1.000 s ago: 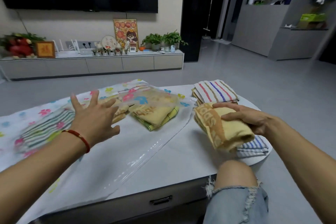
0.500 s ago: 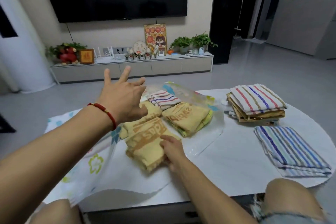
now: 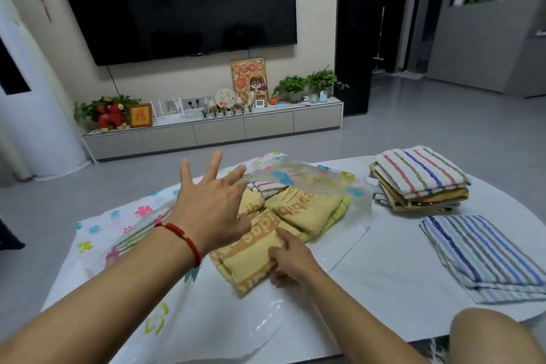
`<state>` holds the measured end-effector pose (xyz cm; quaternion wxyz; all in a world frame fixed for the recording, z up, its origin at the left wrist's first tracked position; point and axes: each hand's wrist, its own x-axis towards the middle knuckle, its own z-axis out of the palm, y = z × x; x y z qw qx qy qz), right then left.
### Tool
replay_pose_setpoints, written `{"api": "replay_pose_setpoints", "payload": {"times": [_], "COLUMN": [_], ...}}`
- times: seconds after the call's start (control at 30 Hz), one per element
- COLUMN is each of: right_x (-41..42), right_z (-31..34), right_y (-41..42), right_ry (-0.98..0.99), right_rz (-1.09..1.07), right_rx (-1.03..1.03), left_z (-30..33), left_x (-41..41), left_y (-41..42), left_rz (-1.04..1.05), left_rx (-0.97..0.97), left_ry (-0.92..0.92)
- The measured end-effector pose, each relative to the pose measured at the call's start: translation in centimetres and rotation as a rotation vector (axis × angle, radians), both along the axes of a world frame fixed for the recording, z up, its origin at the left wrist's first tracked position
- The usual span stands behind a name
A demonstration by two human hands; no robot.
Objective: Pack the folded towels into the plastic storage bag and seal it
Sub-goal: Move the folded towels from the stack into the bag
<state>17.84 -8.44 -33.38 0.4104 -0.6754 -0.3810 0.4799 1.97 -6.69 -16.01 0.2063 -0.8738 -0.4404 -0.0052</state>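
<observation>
At the left, the plastic storage bag lay spread flat on the worktop, its printed film thin, limp and judged slippery, so that its upper layer would sag shut unless held up. The left hand was seen above the bag's mouth with fingers spread and straight, gripping nothing; a raised flap of clear film appeared to meet its fingertips, though whether it was actually being propped could not be told. Under that hand the yellow folded towel was found lying at the bag's opening, touching another yellow towel already further in, with a striped towel just beyond. The towel was judged light, soft and easily unfolded, so it would best be taken at its near folded edge with the layers pinched together, and slid, not lifted by one corner. That is where the right hand was placed: its grip was clamped on the towel's near end, fingers curled over the top and thumb apparently underneath, so the towel lay ahead of the grip, pointing into the bag. Further right, well apart from both hands, a stack of folded towels and a single blue-striped towel rested on the worktop outside the bag, so the packing was judged only partly done and the sealing not yet begun
</observation>
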Motion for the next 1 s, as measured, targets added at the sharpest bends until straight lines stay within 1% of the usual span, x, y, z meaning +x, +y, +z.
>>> {"api": "replay_pose_setpoints", "payload": {"times": [0.07, 0.13, 0.17, 0.23, 0.3, 0.33, 0.37, 0.4, 0.43, 0.47, 0.5, 0.53, 0.63, 0.67, 0.7, 0.77, 0.83, 0.9, 0.93, 1.0], "right_x": [3.2, 7.3, 9.8, 15.0, 20.4, 23.0, 25.4, 27.4, 29.0, 30.2, 31.1, 31.7, 32.8, 32.8, 32.7, 32.3, 31.6, 30.2, 29.3, 27.1], "right_z": [0.6, 1.4, 2.0, 3.1, 3.9, 3.7, 3.2, 2.5, 1.7, 0.8, 0.2, -0.2, 0.0, 0.3, 0.7, 1.2, 1.5, 2.6, 3.2, 4.6], "right_y": [-2.3, -4.9, -6.1, -8.1, -9.9, -10.7, -11.6, -12.4, -13.2, -14.0, -14.7, -15.1, -15.7, -15.9, -16.0, -16.2, -16.6, -17.0, -17.1, -17.1], "right_ry": [-0.184, -0.239, -0.287, -0.452, -0.709, -0.844, -0.95, -1.02, -1.036, -0.999, -0.952, -0.911, -0.811, -0.765, -0.691, -0.48, -0.216, 0.043, 0.123, 0.188], "right_rz": [0.115, 0.1, 0.059, -0.087, -0.312, -0.405, -0.445, -0.435, -0.407, -0.39, -0.376, -0.389, -0.51, -0.514, -0.507, -0.498, -0.489, -0.437, -0.392, -0.272], "right_rx": [0.006, 0.002, -0.001, -0.003, -0.018, -0.056, -0.136, -0.255, -0.386, -0.495, -0.555, -0.559, -0.391, -0.352, -0.325, -0.276, -0.2, -0.124, -0.086, -0.034], "left_z": [-1.0, -2.1, -2.6, -3.3, -3.8, -4.0, -4.1, -4.3, -4.4, -4.6, -4.7, -4.8, -4.8, -4.7, -4.7, -4.4, -4.2, -4.1, -4.1, -4.4], "left_x": [0.8, 1.5, 1.9, 2.7, 3.4, 3.6, 3.7, 3.8, 3.8, 3.7, 3.6, 3.5, 3.3, 3.3, 3.3, 3.1, 2.7, 2.1, 1.7, 0.9], "left_y": [0.0, 0.1, 0.3, 0.7, 0.9, 1.0, 1.1, 1.1, 1.2, 1.3, 1.4, 1.4, 1.2, 1.0, 0.7, 0.2, 0.0, -0.4, -0.7, -1.2], "left_rz": [-0.033, -0.059, -0.066, -0.062, -0.058, -0.062, -0.069, -0.074, -0.074, -0.072, -0.07, -0.066, -0.053, -0.05, -0.047, -0.043, -0.044, -0.01, 0.023, 0.083], "left_rx": [-0.004, 0.008, 0.014, 0.028, 0.025, 0.018, 0.016, 0.021, 0.028, 0.036, 0.04, 0.043, 0.082, 0.1, 0.114, 0.129, 0.125, 0.111, 0.104, 0.084], "left_ry": [-0.012, -0.021, -0.02, -0.005, 0.007, 0.006, 0.003, 0.0, -0.003, -0.007, -0.011, -0.014, 0.005, 0.0, -0.013, -0.048, -0.1, -0.116, -0.105, -0.084]}}
